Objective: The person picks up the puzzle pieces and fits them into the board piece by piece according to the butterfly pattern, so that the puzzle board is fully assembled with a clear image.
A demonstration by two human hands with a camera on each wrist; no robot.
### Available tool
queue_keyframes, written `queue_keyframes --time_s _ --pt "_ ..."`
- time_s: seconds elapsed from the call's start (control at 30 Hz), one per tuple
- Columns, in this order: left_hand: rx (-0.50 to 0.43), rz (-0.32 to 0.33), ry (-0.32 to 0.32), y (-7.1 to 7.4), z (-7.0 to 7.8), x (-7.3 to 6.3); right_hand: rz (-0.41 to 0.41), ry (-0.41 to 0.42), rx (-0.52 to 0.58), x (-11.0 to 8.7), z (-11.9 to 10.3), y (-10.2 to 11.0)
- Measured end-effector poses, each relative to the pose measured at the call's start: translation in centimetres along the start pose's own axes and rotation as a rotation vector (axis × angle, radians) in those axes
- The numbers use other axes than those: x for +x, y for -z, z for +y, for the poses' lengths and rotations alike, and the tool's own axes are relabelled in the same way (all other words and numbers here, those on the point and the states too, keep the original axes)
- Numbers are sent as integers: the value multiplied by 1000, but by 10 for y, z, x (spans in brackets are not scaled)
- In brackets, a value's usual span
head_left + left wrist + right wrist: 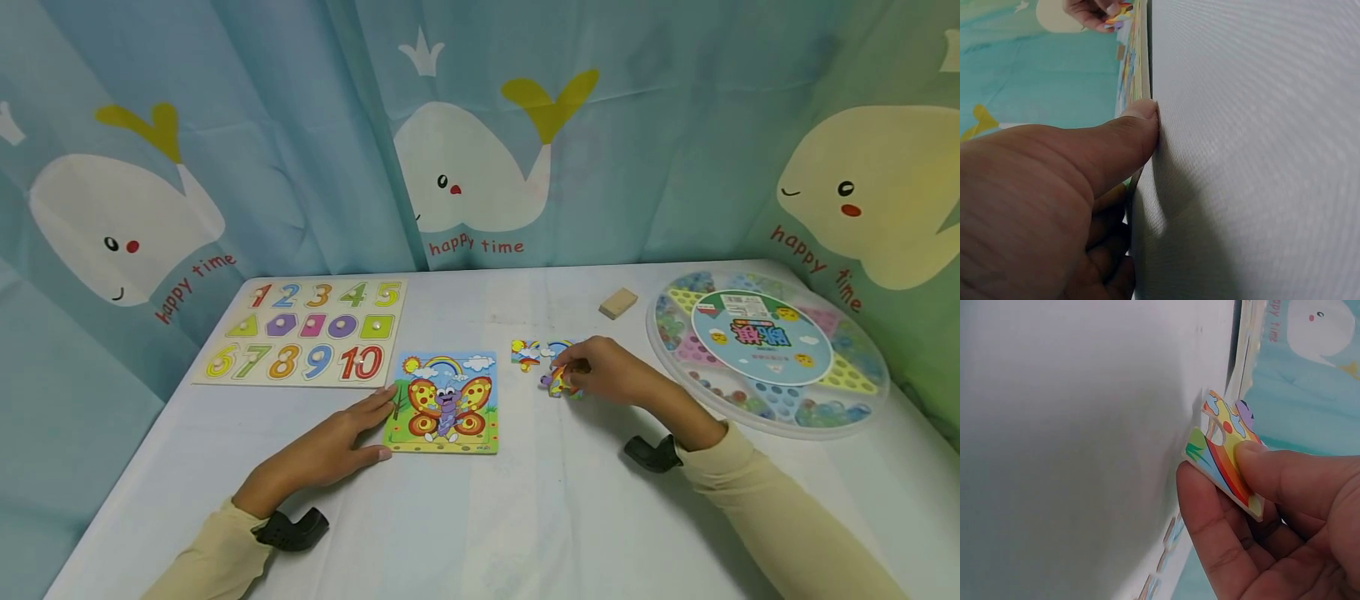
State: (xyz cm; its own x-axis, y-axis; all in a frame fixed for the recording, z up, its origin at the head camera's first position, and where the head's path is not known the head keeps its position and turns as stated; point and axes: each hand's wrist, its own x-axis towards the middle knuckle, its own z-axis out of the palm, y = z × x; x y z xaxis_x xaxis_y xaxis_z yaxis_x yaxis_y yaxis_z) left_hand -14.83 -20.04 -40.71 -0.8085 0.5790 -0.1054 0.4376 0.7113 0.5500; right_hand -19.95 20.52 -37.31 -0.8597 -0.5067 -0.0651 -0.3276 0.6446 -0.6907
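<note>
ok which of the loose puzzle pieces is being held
The green-cornered piece with the purple knob: it's pinched in the right hand, while the sun piece and rainbow piece lie on the table.

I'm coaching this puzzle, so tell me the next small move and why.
Probably level the held puzzle piece and lower it near the sun piece: the right hand pinches it at a tilt, the sun piece lies just beyond, and the butterfly board by the left hand shows a similar sun.
</note>
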Motion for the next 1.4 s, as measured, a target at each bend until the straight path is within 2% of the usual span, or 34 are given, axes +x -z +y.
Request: queue_keyframes --time_s 0.27,0.47,0.83,1.2,1.4 --pt "2 -3 12 -1 1 0 4 6 -4 9 -8 -10" --pt "-5 -7 16 0 1 0 15 45 -18 16 -15 -13" --pt "-1 -9 -11 1 1 0 45 106 -19 30 -34 -20" --pt "4 -4 -23 2 1 0 14 113 57 44 -50 -32" --pt "18 -6 -21 1 0 0 -2 132 46 51 -59 -38"
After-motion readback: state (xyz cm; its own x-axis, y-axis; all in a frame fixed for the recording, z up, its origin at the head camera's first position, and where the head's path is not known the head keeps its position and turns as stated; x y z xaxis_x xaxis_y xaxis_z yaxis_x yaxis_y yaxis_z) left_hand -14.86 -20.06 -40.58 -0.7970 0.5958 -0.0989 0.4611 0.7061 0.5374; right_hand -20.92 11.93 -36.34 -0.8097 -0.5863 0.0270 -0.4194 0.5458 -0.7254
